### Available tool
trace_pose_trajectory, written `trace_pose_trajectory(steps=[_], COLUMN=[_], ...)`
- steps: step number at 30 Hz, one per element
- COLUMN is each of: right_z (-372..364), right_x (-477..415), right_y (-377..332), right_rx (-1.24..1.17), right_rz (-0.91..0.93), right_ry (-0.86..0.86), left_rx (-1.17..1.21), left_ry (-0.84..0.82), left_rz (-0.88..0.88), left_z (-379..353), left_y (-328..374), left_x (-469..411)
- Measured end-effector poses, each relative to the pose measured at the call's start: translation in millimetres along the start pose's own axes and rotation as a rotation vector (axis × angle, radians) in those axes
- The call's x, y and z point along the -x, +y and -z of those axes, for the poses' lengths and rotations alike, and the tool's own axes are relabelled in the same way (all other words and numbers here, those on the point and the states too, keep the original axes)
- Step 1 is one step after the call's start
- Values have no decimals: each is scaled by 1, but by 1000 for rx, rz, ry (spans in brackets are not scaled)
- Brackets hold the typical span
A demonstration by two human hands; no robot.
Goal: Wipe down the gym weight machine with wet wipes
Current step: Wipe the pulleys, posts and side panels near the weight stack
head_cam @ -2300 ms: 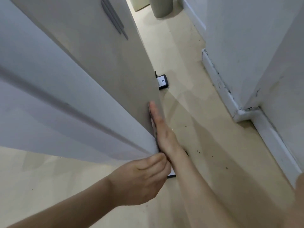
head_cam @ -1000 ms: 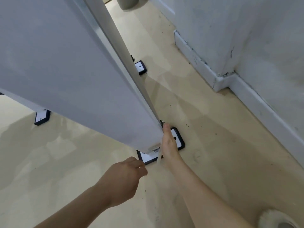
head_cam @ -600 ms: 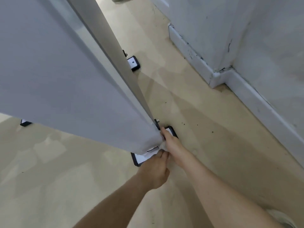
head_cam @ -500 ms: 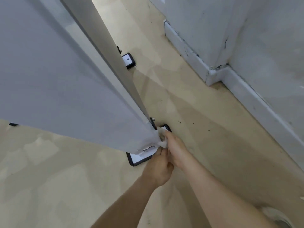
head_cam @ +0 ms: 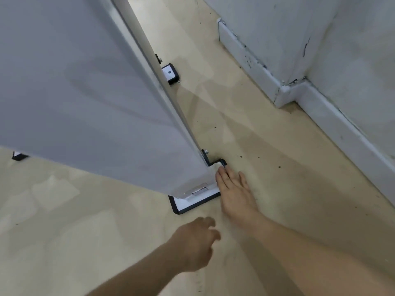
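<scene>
The weight machine's tall grey-white cover [head_cam: 89, 86] fills the left of the head view and stands on a white foot plate with a black rim [head_cam: 188, 205]. My right hand [head_cam: 234, 191] lies flat with straight fingers on the right end of that plate, fingertips at its far corner beside the cover's edge. No wet wipe shows; whether one lies under the palm cannot be told. My left hand [head_cam: 195, 244] hovers blurred over the floor just in front of the plate, fingers loosely curled, holding nothing.
A second foot plate [head_cam: 170, 73] sits farther back along the machine, and a third [head_cam: 19, 156] peeks out at the far left. A white wall with a scuffed skirting board [head_cam: 284, 92] runs along the right. Dark specks dot the beige floor [head_cam: 267, 159].
My left hand has pulled back from the right hand and the cover's corner toward me. My right hand has flattened onto the foot plate, and the white wipe seen at its fingers no longer shows.
</scene>
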State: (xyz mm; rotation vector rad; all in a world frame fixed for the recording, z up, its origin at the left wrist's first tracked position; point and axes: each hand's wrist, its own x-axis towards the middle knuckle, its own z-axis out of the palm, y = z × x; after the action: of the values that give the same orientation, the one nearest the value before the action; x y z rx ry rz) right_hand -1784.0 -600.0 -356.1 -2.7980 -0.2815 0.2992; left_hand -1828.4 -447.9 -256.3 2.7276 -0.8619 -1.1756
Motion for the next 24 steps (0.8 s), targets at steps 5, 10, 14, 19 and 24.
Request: trace_pose_trajectory(steps=[5, 10, 14, 19, 24], right_z=[21, 41, 28, 5, -15], right_x=[-11, -26, 8, 28, 27], right_y=[6, -1, -2, -24, -90], right_rx=[186, 224, 216, 123, 138], right_rz=[52, 32, 63, 208, 286], right_ry=[-181, -247, -132, -69, -103], left_rx=[-45, -15, 141, 418, 593], left_ry=[-108, 64, 251, 458, 627], left_rz=[54, 79, 130, 169, 274], left_z=[4, -22, -35, -46, -61], left_y=[-34, -34, -29, -26, -40], left_x=[75, 62, 32, 11, 10])
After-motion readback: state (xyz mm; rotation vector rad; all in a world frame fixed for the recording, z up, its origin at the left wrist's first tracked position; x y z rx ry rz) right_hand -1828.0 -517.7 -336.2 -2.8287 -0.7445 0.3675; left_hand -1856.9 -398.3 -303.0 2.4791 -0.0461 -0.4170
